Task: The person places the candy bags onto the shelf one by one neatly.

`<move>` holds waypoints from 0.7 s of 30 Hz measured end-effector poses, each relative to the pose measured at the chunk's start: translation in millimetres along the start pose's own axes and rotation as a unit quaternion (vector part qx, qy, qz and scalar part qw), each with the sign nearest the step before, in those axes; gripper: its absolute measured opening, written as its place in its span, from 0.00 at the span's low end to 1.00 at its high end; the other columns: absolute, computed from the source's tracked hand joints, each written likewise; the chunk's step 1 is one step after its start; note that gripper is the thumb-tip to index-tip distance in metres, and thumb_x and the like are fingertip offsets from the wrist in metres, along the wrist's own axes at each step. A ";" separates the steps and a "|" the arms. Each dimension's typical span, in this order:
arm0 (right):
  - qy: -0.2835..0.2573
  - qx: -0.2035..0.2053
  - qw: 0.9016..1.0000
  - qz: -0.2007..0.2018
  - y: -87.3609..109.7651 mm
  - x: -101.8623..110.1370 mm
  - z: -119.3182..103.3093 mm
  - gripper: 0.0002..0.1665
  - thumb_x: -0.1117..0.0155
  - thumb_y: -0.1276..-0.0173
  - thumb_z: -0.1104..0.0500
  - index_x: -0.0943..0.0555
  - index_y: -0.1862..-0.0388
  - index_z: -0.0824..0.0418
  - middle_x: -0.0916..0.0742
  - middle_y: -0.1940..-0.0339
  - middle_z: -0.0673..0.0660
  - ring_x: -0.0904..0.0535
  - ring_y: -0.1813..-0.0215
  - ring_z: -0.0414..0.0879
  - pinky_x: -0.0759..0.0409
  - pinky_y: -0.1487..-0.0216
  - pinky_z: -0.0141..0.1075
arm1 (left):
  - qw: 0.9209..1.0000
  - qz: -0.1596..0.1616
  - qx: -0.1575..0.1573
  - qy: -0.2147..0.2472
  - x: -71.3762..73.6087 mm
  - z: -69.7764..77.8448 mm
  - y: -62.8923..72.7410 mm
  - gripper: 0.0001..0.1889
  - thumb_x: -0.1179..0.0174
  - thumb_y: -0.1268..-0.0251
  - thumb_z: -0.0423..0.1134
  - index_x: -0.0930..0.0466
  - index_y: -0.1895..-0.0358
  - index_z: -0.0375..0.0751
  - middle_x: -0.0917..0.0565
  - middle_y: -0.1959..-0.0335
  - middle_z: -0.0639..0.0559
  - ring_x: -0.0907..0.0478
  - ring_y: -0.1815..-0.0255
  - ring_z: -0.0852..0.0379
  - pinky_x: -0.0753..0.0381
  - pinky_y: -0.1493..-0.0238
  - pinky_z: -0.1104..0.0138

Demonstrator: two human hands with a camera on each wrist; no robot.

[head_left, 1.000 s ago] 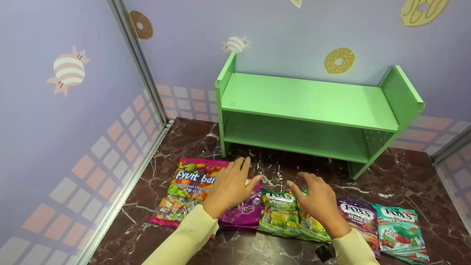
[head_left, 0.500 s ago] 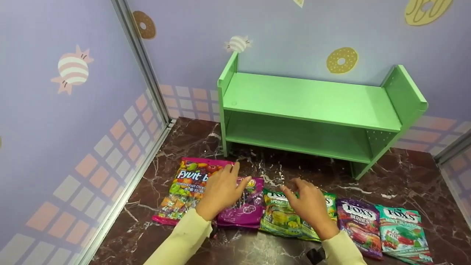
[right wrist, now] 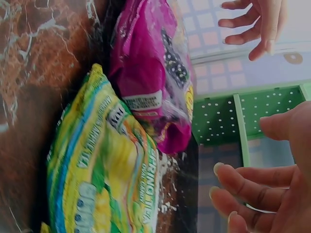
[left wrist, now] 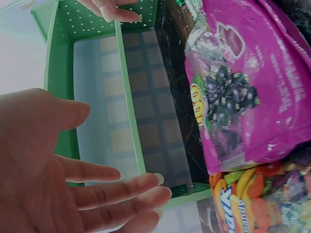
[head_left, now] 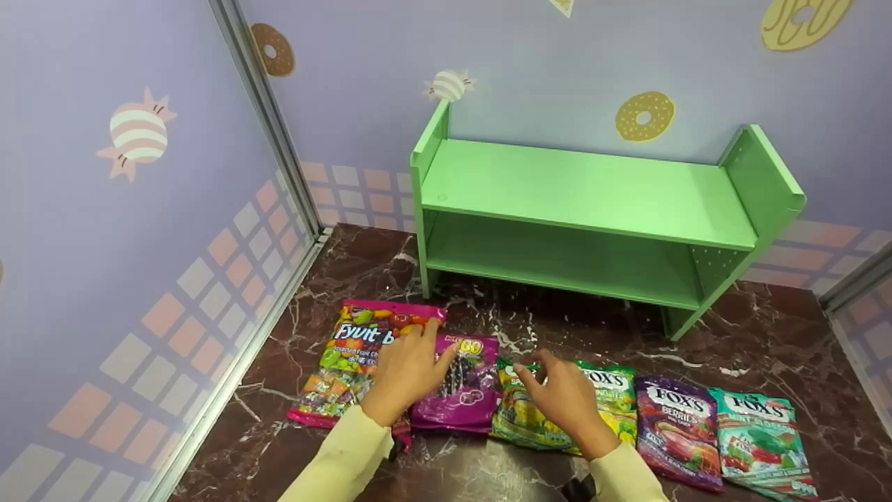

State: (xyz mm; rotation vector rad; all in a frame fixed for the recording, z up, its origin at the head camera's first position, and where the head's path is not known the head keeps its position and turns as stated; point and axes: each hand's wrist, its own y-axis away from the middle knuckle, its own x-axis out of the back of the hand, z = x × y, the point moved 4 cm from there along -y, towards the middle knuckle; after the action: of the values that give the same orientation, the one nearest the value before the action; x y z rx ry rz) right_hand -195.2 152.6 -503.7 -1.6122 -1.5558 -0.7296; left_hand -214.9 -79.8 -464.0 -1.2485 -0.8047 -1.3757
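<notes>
My left hand [head_left: 408,369] hovers over the fruit-chew candy bag [head_left: 348,366] and the edge of the purple grape candy bag [head_left: 468,394]. Its fingers look extended and hold nothing in the left wrist view, where the purple grape candy bag [left wrist: 243,97] lies beside it. My right hand [head_left: 563,396] is above the yellow-green Fox's Spring Tea bag [head_left: 519,422], partly hiding it and a second green-yellow Fox's bag [head_left: 612,390]. In the right wrist view the right hand's fingers [right wrist: 257,187] are loosely bent, apart from the Spring Tea bag [right wrist: 102,170].
Further right lie a purple Fox's Berries bag [head_left: 679,432] and a teal Fox's mint bag [head_left: 763,439]. A green two-tier shelf [head_left: 585,192] stands behind the row, against the wall. The bags rest on a dark marbled tabletop [head_left: 265,390]; a lilac side panel [head_left: 139,230] bounds the left.
Both hands have drifted left, the right hand uncovering more of the second green-yellow Fox's bag and the left hand more of the purple grape bag. The bags lie where they were.
</notes>
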 end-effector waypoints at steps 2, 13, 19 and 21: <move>-0.003 -0.003 1.000 -0.007 0.7 -4.0 -0.7 0.22 0.38 0.33 0.40 0.18 0.53 0.55 0.21 0.82 0.47 0.36 0.86 0.40 0.42 0.83 0.34 | 1.000 -0.005 0.005 -0.001 -2.5 -2.3 1.4 0.34 0.51 0.31 0.62 0.30 0.34 0.40 0.16 0.50 0.40 0.19 0.70 0.46 0.22 0.76 0.56; -0.017 -0.024 0.999 -0.040 4.3 -26.5 -1.6 0.26 0.39 0.33 0.42 0.19 0.47 0.61 0.20 0.86 0.46 0.32 0.86 0.39 0.39 0.84 0.34 | 0.999 -0.021 0.026 0.015 -18.3 -16.7 10.9 0.34 0.47 0.33 0.61 0.29 0.34 0.36 0.17 0.72 0.44 0.39 0.88 0.58 0.42 0.90 0.67; -0.032 -0.035 0.997 -0.062 7.2 -39.8 -3.2 0.26 0.39 0.33 0.41 0.18 0.50 0.60 0.17 0.84 0.46 0.31 0.86 0.39 0.40 0.84 0.33 | 0.999 -0.016 0.031 0.010 -27.3 -25.4 17.3 0.32 0.44 0.35 0.60 0.26 0.37 0.39 0.18 0.75 0.45 0.36 0.86 0.55 0.39 0.87 0.63; -0.027 -0.033 0.997 -0.060 7.8 -43.6 -2.8 0.25 0.39 0.33 0.40 0.18 0.52 0.59 0.16 0.82 0.46 0.30 0.85 0.39 0.38 0.83 0.34 | 0.999 -0.015 0.031 0.009 -30.4 -28.0 19.0 0.32 0.44 0.35 0.60 0.25 0.37 0.39 0.17 0.72 0.44 0.35 0.86 0.55 0.36 0.85 0.62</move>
State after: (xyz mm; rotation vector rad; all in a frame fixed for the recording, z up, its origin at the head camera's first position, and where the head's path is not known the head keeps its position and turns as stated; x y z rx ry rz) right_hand -191.1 126.5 -539.4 -1.6081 -1.6954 -0.8165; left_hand -206.8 -102.4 -502.6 -1.1789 -0.8492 -1.3747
